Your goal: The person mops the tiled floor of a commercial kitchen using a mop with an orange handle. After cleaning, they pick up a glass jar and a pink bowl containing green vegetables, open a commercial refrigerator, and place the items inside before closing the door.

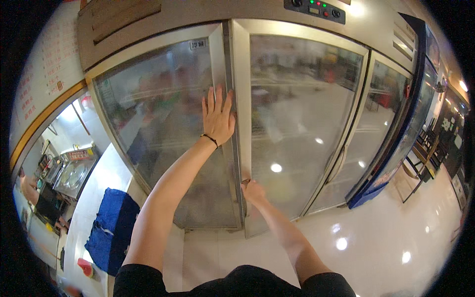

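Note:
A large steel-framed display refrigerator with three glass doors fills the view before me. My left hand (219,118) lies flat, fingers spread, against the frame edge of the left glass door (156,111). It holds nothing, and a dark band circles the wrist. Lower down, my right hand (253,191) is closed around the handle (245,182) at the left edge of the middle glass door (297,122). That door looks slightly ajar at its lower left. Fogging and reflections blur the contents behind the glass. A control panel (314,11) with lit indicators sits above.
Left of me, a white counter (81,215) carries a blue cloth (113,230) and a cut piece of watermelon (85,268). Beyond it, another person's arm (31,189) shows near a steel cooking station (74,172). A blue-framed cooler (404,133) and chairs (423,159) stand right.

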Tool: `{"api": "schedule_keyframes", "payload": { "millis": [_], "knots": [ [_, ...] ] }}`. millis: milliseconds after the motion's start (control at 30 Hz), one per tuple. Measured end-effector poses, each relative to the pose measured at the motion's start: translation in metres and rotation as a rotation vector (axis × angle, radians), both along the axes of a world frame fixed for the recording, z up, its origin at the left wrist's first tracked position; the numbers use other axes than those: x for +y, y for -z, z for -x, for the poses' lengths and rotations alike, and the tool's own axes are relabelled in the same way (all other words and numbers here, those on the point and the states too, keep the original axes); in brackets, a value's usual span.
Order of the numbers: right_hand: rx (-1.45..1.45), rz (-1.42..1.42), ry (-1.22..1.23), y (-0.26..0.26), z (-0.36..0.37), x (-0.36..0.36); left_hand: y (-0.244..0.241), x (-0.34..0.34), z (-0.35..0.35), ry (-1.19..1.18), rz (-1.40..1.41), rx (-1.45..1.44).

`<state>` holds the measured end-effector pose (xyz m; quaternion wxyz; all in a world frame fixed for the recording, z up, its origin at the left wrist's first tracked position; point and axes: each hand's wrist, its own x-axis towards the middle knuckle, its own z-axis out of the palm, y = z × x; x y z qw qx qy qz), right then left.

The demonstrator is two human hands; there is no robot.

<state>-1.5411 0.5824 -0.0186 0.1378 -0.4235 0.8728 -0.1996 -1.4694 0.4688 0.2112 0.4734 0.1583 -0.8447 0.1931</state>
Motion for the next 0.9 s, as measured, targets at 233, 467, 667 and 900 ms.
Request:
{"api": "schedule_keyframes", "payload": {
  "millis": [233, 467, 667, 900],
  "knots": [
    [-0.147, 0.021, 0.023, -0.002, 0.028, -0.065, -0.013, -0.028, 0.051, 0.033, 0.049, 0.230],
    [-0.113, 0.100, 0.013, 0.023, 0.039, -0.103, -0.001, -0.055, 0.081, -0.240, 0.139, 0.198],
    [-0.053, 0.105, -0.071, 0.019, 0.041, -0.094, -0.005, -0.061, 0.090, -0.168, 0.265, 0.292],
    [-0.173, 0.183, -0.147, -0.004, 0.040, -0.087, -0.013, -0.064, 0.090, -0.126, 0.328, 0.296]
  ]
}}
